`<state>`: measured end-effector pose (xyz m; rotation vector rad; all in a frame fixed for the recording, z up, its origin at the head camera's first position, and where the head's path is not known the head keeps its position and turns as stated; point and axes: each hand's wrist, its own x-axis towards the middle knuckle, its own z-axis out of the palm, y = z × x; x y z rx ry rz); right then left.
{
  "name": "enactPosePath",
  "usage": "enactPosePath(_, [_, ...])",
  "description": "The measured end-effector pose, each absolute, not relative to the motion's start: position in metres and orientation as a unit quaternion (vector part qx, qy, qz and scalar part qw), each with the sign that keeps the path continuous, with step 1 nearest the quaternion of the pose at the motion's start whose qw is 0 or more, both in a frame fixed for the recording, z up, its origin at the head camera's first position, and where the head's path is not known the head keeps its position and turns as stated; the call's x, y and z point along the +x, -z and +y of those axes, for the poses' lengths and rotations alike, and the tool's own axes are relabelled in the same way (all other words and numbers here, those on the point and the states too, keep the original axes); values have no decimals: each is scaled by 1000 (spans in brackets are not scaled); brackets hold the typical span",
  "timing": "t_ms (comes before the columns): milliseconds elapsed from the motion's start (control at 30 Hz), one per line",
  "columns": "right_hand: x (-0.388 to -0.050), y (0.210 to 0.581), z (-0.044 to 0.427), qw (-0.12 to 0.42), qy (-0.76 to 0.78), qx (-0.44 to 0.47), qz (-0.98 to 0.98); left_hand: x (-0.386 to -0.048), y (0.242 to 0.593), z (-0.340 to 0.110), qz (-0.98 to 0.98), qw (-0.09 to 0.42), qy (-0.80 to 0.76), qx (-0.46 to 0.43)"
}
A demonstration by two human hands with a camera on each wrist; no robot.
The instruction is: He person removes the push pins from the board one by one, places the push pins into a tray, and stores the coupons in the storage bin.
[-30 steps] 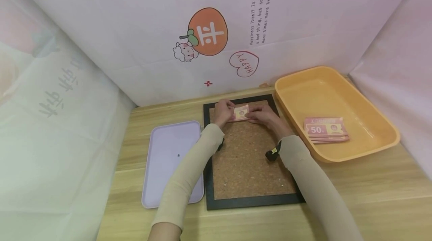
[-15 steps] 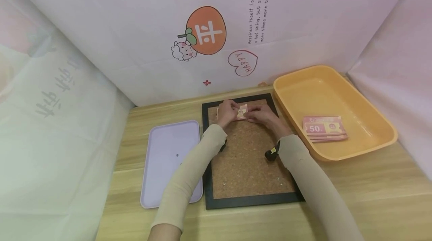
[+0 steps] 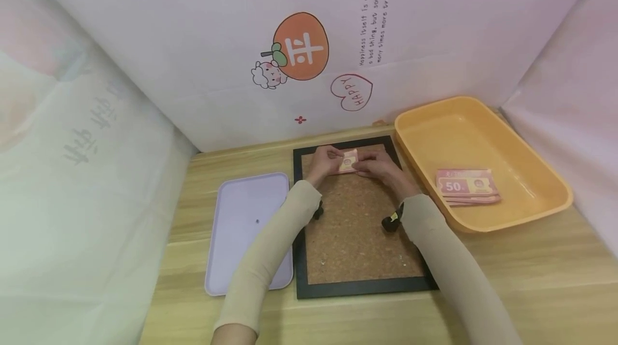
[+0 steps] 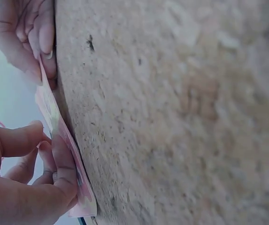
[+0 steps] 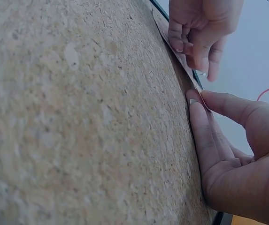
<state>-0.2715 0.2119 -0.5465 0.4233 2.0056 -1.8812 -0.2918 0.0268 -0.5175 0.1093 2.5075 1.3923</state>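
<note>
In the head view a pink-and-yellow paper coupon (image 3: 348, 161) lies at the upper part of a black-framed cork board (image 3: 362, 227). My right hand (image 3: 379, 167) pinches the coupon's right end between thumb and fingers; the right wrist view shows this hand (image 5: 237, 145) against the cork. My left hand (image 3: 325, 163) is over the coupon's left part. Seen from the left wrist, its thumb and index finger (image 4: 24, 139) meet in a pinch above the paper, while other fingers touch the coupon (image 4: 71, 145). A tiny pin-like thing seems to be in that pinch, mostly hidden.
A lilac tray (image 3: 236, 227) with a small dark speck on it stands left of the board. To the right, a yellow bin (image 3: 526, 173) holds several coupons (image 3: 467, 186). Small clear bits (image 3: 403, 263) sit near the board's lower corners. A printed cloth wall (image 3: 217, 103) rises behind.
My left hand has shifted slightly to the right along the coupon, covering more of its left part. My right hand keeps its place at the right end.
</note>
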Motion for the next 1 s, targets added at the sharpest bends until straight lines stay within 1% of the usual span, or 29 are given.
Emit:
enactPosePath(133, [-280,561,216,174,668,147,708,-291,514,20,852,151,-501,37])
enactPosePath(233, [-281,562,217,172,670,141,708,-290,513,16,852,152,-500,27])
enactPosePath(500, [-259,536,207,147,642,124,743,-285,512,7,837,153,-525,6])
enactPosePath(667, [-252,532,205,142,626,141,754,-282,514,-1,823,163,-545,3])
enactPosePath(800, [-250,534,204,139,620,150,758,-277,511,-10,823,155,-546,13])
enactPosePath(1000, [-247,531,205,139,637,159,741,-270,508,-24,828,129,-543,47])
